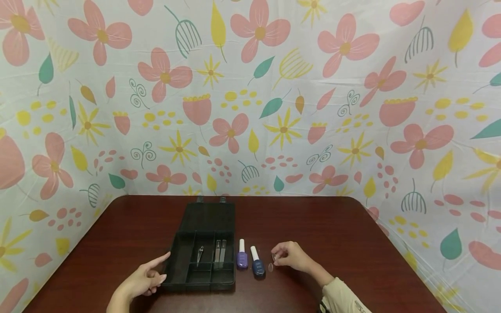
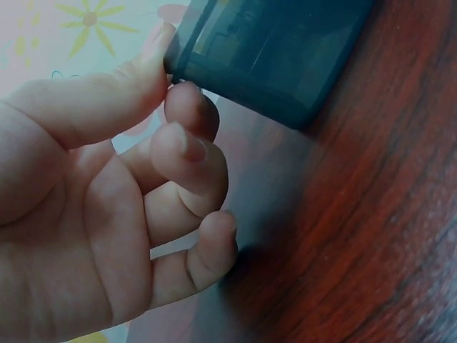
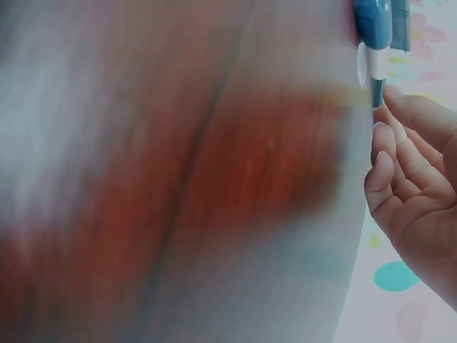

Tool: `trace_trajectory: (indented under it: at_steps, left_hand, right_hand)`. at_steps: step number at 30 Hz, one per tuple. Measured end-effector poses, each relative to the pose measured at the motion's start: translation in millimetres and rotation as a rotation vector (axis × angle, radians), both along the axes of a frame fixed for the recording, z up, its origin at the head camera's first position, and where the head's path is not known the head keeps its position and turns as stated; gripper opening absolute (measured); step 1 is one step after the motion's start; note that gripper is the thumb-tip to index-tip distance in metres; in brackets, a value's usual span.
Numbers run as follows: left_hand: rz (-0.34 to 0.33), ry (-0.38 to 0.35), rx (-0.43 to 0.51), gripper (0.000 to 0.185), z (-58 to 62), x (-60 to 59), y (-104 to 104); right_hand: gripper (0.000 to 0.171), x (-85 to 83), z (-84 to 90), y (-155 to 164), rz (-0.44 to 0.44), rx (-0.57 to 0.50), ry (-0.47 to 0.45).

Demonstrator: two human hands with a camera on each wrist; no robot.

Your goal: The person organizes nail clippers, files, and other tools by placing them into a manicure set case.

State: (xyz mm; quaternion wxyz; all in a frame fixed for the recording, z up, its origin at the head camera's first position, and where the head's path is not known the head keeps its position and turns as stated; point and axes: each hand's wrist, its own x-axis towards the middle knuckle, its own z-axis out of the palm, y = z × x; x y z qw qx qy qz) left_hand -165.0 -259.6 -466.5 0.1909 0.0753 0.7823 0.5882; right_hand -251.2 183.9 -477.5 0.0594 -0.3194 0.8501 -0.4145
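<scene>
My left hand [image 1: 138, 280] is at the near left side of an opened black compartment case [image 1: 203, 287], its index finger stretched along the side wall and its thumb at the front corner. In the left wrist view, the thumb touches the case corner [image 2: 207, 68] while the other fingers bend loosely below. My right hand [image 1: 291, 255] pinches a small thin piece [image 1: 273, 257] between fingertips; its kind does not show. Just below them lies a small clear oval piece [image 1: 270, 268]. Beside it stand a dark blue nail polish bottle [image 1: 258, 268] and a purple nail polish bottle [image 1: 242, 260], both white-capped.
Inside the case are a small metal tool [image 1: 200, 254] and two slim flat strips [image 1: 220, 252] in separate compartments. The case lid [image 1: 209, 217] lies folded back on the brown table [image 1: 305, 217]. A flowered cloth [image 1: 250, 87] hangs behind the table.
</scene>
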Motion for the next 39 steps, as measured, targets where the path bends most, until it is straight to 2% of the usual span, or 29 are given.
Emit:
trace_trajectory:
  at_steps: [6, 16, 22, 26, 32, 39]
  left_hand:
    - [-0.003, 0.000, 0.003, 0.070, -1.6, -0.5, -1]
    - [-0.009, 0.010, 0.000, 0.070, -0.6, -0.2, -1]
    - [-0.010, 0.010, 0.006, 0.071, 0.3, 0.5, 0]
    - [-0.013, 0.010, 0.006, 0.070, 0.4, 1.3, 0]
    - [-0.013, 0.005, 0.001, 0.070, 0.2, 1.7, -1]
    - [-0.013, 0.002, -0.001, 0.071, 1.4, 1.2, 0]
  right_hand:
    - [0.023, 0.1, -1.4, -6, -0.044, -0.064, -0.008]
    - [0.027, 5.7, 3.5, -16, -0.016, -0.169, 0.043]
    - [0.028, 8.0, 2.1, -24, -0.053, -0.195, 0.016]
    - [0.027, 11.5, 3.4, -32, -0.048, -0.215, 0.020]
    - [0.024, 25.0, 18.7, -48, 0.000, -0.265, 0.008]
    - [0.023, 37.6, 34.5, -60, -0.021, -0.270, -0.028]
